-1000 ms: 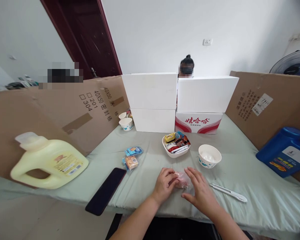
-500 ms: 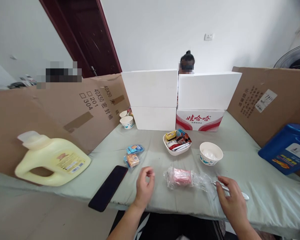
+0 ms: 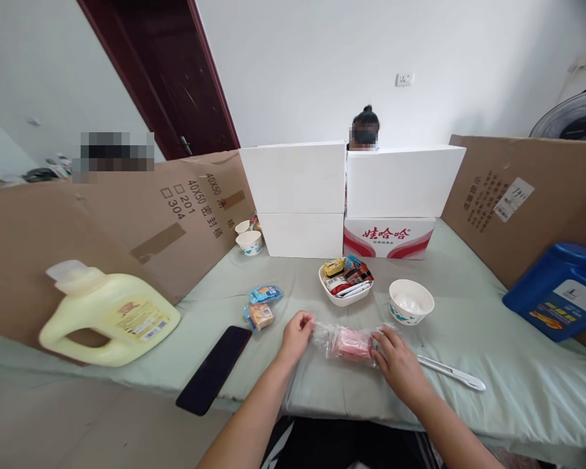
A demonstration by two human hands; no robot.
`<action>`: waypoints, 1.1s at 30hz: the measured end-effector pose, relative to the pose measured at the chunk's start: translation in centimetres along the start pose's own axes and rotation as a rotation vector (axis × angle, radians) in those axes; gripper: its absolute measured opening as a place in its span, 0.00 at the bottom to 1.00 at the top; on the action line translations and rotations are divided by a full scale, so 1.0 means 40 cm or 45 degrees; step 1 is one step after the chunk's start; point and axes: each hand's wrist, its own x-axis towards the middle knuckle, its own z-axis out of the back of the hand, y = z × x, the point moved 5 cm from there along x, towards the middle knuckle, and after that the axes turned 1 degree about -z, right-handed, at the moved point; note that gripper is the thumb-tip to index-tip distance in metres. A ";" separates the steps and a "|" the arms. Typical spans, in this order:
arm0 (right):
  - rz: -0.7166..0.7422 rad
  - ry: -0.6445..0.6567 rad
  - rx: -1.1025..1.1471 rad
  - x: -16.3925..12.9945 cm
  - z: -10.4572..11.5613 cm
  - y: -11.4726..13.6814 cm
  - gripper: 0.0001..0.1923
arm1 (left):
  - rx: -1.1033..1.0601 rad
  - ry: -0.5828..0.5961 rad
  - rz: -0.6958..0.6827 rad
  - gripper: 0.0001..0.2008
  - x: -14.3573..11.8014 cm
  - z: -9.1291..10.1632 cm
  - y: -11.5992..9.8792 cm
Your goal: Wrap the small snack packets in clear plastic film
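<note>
Both hands down on the table, near its front edge, forearms coming in from the bottom. Left hand curled, fingertips pinched on the left end of the clear plastic wrapper. Right hand flatter, fingers bent and pressed against the right end of the same wrapper, thumb tucked under; looks like a light pinch, hard to say how firm. So: held at both ends, one hand each.

Inside the wrapper, a pink roll, lying flat on the green cloth, roughly mid-table along the front edge. Long axis running left to right, parallel to that front edge, maybe tilted a hair. Ends pointing at each hand.

Other stuff around:
- white knife-like tool just right of the right hand, also near the front edge, angled toward the right
- black phone to the left, hanging over the front edge
- two small snack packets behind the left hand
- white dish of sachets and a paper bowl further back, mid-table
- yellow jug lying at the left edge, blue jug at the right edge
- white boxes stacked along the back edge, cardboard walls on both sides

Nothing between the hands and the roll, clear reach.
</note>
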 end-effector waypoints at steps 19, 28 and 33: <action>0.075 0.790 0.420 -0.069 0.095 0.136 0.09 | 0.716 0.767 -0.604 0.06 -0.162 0.003 -0.111; -0.077 0.411 0.388 0.106 0.059 0.056 0.16 | 0.594 0.711 -0.585 0.07 -0.091 -0.007 -0.273; -0.179 0.375 0.315 0.125 -0.048 -0.008 0.19 | 0.789 0.886 -0.675 0.22 -0.067 -0.151 -0.241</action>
